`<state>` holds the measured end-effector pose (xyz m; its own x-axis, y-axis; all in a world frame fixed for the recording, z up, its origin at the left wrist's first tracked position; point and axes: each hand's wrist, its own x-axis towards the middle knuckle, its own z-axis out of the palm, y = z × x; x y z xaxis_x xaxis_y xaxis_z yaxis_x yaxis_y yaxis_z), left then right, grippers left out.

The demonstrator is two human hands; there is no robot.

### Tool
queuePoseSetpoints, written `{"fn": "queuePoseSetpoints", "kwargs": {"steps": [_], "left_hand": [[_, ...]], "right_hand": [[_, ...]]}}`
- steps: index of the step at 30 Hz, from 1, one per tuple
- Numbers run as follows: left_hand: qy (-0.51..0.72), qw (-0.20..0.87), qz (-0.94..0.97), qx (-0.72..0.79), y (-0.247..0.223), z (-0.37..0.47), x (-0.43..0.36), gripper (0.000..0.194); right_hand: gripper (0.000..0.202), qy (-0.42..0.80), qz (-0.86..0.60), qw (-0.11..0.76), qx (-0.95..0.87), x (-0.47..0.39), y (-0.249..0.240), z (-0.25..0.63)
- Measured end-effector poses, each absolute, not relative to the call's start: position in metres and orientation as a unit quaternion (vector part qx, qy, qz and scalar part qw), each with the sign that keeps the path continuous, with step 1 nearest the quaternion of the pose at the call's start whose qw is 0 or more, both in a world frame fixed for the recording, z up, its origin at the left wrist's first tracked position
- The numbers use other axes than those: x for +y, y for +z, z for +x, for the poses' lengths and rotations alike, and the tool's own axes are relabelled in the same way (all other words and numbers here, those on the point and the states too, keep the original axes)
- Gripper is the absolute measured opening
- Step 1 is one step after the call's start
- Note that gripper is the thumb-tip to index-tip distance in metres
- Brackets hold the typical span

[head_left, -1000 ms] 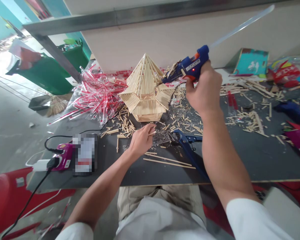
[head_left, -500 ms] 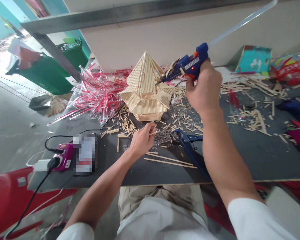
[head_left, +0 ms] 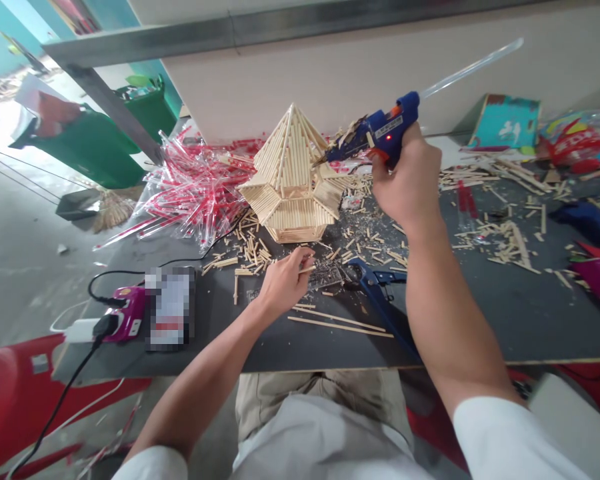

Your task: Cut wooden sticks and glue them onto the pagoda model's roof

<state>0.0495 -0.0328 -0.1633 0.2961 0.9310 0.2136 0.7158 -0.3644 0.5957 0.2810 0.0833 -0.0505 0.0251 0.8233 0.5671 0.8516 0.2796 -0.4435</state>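
My right hand [head_left: 411,177] is closed around the handle of a blue hot glue gun [head_left: 387,130] with a lit red light. A clear glue stick [head_left: 473,69] juts from its back end. The nozzle points at the right side of a pagoda-like model [head_left: 295,177] built of thin wooden sticks; I cannot tell whether it touches. My left hand [head_left: 286,280] is closed in front of the model's base, pinching a short wooden stick [head_left: 307,269]. Blue-handled cutters [head_left: 375,293] lie right of my left hand. Long wooden sticks [head_left: 340,326] lie nearer the table edge.
Red and clear plastic wrappers [head_left: 195,183] are heaped left of the model. Cut stick pieces [head_left: 253,247] litter the dark table [head_left: 280,350]. A phone [head_left: 171,310] and a purple power strip [head_left: 130,313] lie at left. Green bins [head_left: 95,143] stand on the floor.
The free end of the glue stick has come lower and further left as the glue gun tilts slightly. My left hand has hardly moved, still pinching the short stick.
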Motion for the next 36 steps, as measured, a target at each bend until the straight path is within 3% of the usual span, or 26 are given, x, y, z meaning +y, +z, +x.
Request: {"fn": "queuePoseSetpoints", "kwargs": {"steps": [24,36], "left_hand": [[0.247,0.177,0.797,0.522,-0.1640,0.0504,-0.0356,0.026],[0.250,0.215,0.789,0.518,-0.1631,0.0471,-0.0319,0.029]], "right_hand": [[0.048,-0.023,-0.610,0.402,-0.683,0.0881,-0.0578,0.2766],[0.047,-0.018,-0.608,0.425,-0.670,0.0851,-0.0546,0.2739]]}}
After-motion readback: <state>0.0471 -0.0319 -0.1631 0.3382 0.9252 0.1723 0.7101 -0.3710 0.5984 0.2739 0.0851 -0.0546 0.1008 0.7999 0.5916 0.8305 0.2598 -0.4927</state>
